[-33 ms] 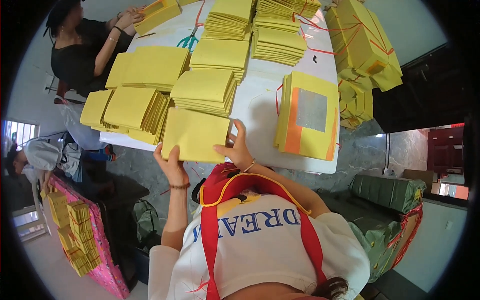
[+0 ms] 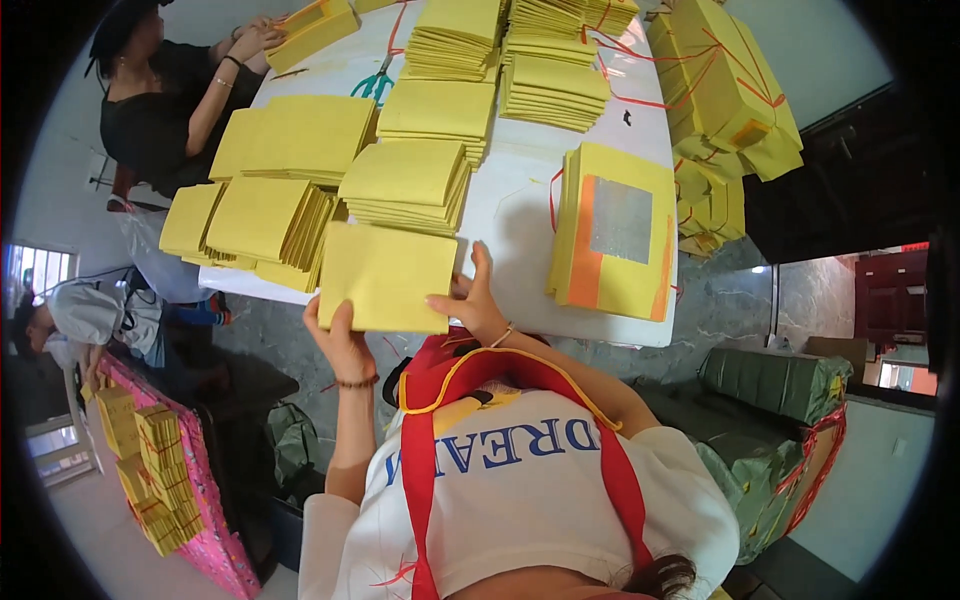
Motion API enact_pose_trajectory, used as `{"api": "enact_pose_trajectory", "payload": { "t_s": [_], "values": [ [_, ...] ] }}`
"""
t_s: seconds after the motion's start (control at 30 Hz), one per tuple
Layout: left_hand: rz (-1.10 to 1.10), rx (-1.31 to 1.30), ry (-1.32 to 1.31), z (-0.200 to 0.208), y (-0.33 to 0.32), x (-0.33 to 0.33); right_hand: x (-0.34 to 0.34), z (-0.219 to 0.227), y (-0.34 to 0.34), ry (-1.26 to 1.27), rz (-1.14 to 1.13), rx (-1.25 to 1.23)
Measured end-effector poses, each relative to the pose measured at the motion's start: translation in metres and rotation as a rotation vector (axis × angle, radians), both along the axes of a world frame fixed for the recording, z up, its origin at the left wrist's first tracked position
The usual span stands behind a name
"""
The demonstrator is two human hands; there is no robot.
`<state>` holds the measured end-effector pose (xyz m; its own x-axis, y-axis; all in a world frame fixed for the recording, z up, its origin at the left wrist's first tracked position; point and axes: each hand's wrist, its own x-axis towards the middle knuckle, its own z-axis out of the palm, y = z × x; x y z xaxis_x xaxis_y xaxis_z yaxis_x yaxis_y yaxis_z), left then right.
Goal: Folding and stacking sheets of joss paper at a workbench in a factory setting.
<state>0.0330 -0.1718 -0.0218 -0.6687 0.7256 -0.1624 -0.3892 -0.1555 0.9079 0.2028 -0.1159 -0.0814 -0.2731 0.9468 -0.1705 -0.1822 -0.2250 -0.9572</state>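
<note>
Between my two hands is a flat, rectangular yellow paper packet (image 2: 388, 278), held at the table's near edge. My left hand (image 2: 340, 335) grips its near left corner, thumb on top and fingers hidden beneath. At its right edge my right hand (image 2: 478, 300) pinches the packet with the thumb on top; the index finger points up and away. Just beyond lies a stack of similar yellow packets (image 2: 405, 172). More stacks (image 2: 265, 215) stand to the left. On the right sits a thick yellow bundle (image 2: 640, 275) with an orange band and a silver-grey panel.
The white table (image 2: 510, 215) carries further yellow stacks, red string (image 2: 640, 102) and teal-handled scissors (image 2: 372, 88). A co-worker (image 2: 165, 100) handles a yellow bundle at far left. Tied yellow bundles (image 2: 725, 80) stand at the right edge; green wrapped packages (image 2: 770, 385) lie lower right.
The yellow packet has shifted slightly toward me and a little left. My left hand moved with it; my right hand stays nearly in place.
</note>
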Motion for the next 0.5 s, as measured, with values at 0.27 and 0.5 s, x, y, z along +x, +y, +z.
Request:
{"api": "enact_pose_trajectory", "payload": {
  "t_s": [0.27,0.5],
  "values": [
    [-0.128,0.276,-0.044,0.066,0.013,0.023,0.020,0.096,0.012,0.425,0.147,-0.084],
    [-0.202,0.303,0.047,0.073,0.059,0.051,0.039,0.114,0.033,0.482,-0.154,-0.064]
  ]
}}
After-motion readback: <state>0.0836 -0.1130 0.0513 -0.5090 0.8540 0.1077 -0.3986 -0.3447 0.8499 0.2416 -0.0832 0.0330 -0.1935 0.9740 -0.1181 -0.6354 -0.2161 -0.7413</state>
